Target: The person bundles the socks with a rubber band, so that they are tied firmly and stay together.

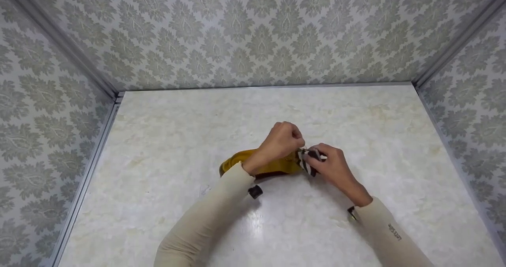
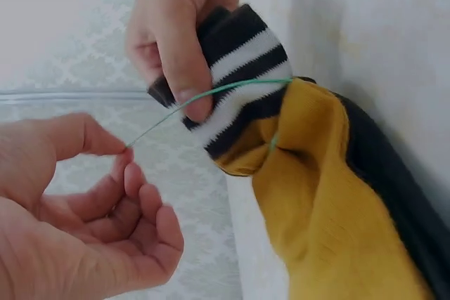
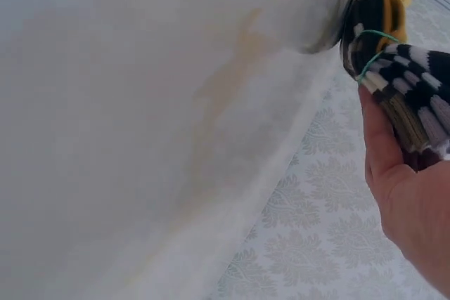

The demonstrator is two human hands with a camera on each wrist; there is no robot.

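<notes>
A mustard-yellow pair of socks [image 1: 236,159] with dark parts lies on the table, partly hidden under my left forearm. Its black-and-white striped cuffs [image 2: 247,57] are bunched together in my right hand [image 1: 335,167], the thumb lying across the stripes. In the left wrist view, a thin green band [image 2: 239,84] loops around the socks where the yellow fabric meets the stripes, and the fabric puckers there. Thumb and index finger of my left hand [image 2: 84,219] pinch the band's far end and hold it stretched away from the cuffs. The right wrist view shows the band around the bundle too.
The pale marbled table [image 1: 178,121] reaches back to a patterned wall [image 1: 261,34], with similar panels at both sides. A small black device [image 1: 255,191] sits at the left wrist, and another dark one [image 1: 352,213] at the right.
</notes>
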